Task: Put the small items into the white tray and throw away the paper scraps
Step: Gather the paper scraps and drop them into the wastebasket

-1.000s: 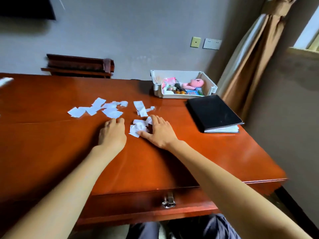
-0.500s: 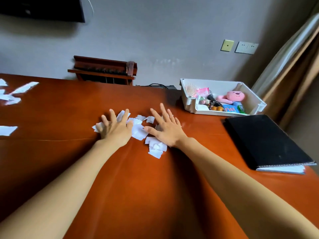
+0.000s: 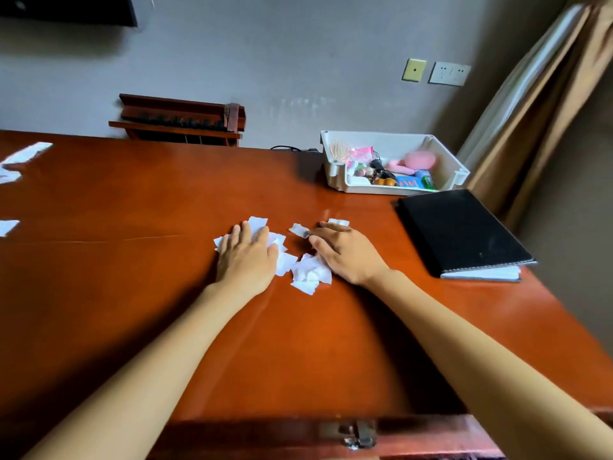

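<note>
Paper scraps [image 3: 310, 275] in the middle of the desk [image 3: 132, 293] look feather-light and slidey, so with left hand [image 3: 247, 260] and right hand [image 3: 345, 252] both flat open on them, I'd rake them together and pinch the heap.

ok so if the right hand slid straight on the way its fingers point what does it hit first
Probably the small paper scrap lying right at the fingertips of the right hand, which points away and leftward. Past it, only bare table seems to follow.
</note>
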A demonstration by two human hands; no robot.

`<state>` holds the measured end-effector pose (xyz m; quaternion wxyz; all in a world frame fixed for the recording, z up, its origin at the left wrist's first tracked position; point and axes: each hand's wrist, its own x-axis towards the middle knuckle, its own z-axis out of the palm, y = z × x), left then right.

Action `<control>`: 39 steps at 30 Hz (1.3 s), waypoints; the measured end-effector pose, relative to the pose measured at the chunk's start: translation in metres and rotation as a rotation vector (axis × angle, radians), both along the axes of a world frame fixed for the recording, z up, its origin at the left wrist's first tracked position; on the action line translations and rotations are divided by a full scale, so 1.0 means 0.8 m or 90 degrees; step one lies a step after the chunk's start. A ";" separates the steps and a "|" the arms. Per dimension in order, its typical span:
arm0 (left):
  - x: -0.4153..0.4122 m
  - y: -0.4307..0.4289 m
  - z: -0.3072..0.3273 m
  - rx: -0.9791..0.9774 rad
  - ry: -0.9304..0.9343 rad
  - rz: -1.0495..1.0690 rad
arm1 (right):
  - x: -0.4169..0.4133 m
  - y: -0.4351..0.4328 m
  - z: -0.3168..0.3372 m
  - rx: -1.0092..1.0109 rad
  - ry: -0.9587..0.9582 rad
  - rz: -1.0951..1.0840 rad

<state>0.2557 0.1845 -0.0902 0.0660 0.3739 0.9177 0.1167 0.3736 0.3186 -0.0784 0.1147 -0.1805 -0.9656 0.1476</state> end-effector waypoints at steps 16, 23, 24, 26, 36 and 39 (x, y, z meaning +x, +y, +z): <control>0.092 -0.006 0.022 -0.016 -0.025 -0.089 | 0.112 -0.009 -0.003 -0.057 -0.131 -0.111; 0.084 0.009 0.003 0.024 0.128 -0.070 | 0.107 0.002 -0.007 0.133 -0.060 -0.124; 0.083 0.012 0.003 0.044 0.128 -0.071 | 0.106 0.002 -0.007 0.141 -0.051 -0.125; 0.086 0.016 0.004 0.092 0.102 -0.065 | 0.104 0.000 -0.006 0.138 -0.032 -0.131; 0.087 0.030 0.007 0.270 0.011 0.026 | 0.103 -0.004 -0.002 0.063 0.063 -0.220; 0.085 0.032 0.014 0.347 -0.023 0.061 | 0.106 0.001 0.001 -0.010 0.151 -0.270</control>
